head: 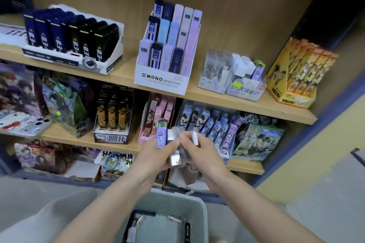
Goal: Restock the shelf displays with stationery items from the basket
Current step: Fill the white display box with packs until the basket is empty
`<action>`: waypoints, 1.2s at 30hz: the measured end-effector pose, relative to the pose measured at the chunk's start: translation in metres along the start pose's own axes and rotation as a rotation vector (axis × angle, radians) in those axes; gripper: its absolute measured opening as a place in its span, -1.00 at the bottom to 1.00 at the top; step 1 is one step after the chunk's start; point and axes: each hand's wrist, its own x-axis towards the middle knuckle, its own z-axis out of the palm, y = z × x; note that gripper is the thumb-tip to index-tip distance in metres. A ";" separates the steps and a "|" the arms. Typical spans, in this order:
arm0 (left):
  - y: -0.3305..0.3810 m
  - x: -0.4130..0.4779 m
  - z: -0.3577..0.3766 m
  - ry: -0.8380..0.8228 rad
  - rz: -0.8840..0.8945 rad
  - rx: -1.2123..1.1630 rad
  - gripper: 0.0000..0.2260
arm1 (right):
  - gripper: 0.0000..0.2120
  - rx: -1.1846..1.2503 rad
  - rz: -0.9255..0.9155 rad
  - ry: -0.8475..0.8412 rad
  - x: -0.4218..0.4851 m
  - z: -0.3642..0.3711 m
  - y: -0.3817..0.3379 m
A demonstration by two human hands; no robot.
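Left hand point(152, 156) is holding a purple lead case point(162, 134) upright, grip clamped on it. Right hand point(199, 154) is pinching clear packs point(175, 159) just beside it, grip clamped too, in front of the shelf point(245, 166), above the basket point(167, 205).

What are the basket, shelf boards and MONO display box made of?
Basket: likely matte grey plastic, moulded with rows of holes. Shelf boards: light wood or laminate, faint grain. MONO display box: seemingly white printed cardboard, folded edges.
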 end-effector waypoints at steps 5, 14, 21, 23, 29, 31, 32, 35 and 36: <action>0.017 0.008 -0.002 0.020 -0.013 0.093 -0.84 | -0.64 -0.185 -0.075 -0.029 0.001 -0.001 -0.024; 0.027 0.019 -0.001 -0.037 0.005 0.079 -0.85 | -0.73 -0.257 -0.041 0.077 0.017 -0.026 -0.043; 0.028 0.029 0.003 0.015 -0.001 0.080 -0.84 | -0.77 -0.207 -0.182 0.427 0.043 -0.110 -0.088; 0.024 0.032 0.007 0.005 0.003 0.083 -0.80 | -0.71 -0.402 -0.204 0.502 0.054 -0.131 -0.093; 0.021 0.033 0.015 -0.006 -0.019 0.102 -0.80 | -0.92 -0.575 -0.430 0.591 0.076 -0.157 -0.110; 0.022 0.033 0.017 -0.008 -0.011 0.108 -0.82 | -0.98 -0.612 -0.437 0.609 0.085 -0.164 -0.109; 0.022 0.032 0.017 -0.010 -0.011 0.118 -0.82 | -0.97 -0.624 -0.427 0.604 0.089 -0.167 -0.106; 0.018 0.034 0.017 -0.025 -0.007 0.165 -0.78 | -0.92 -0.619 -0.405 0.593 0.096 -0.175 -0.099; 0.018 0.035 0.016 -0.024 -0.008 0.178 -0.75 | -0.89 -0.605 -0.403 0.590 0.097 -0.177 -0.099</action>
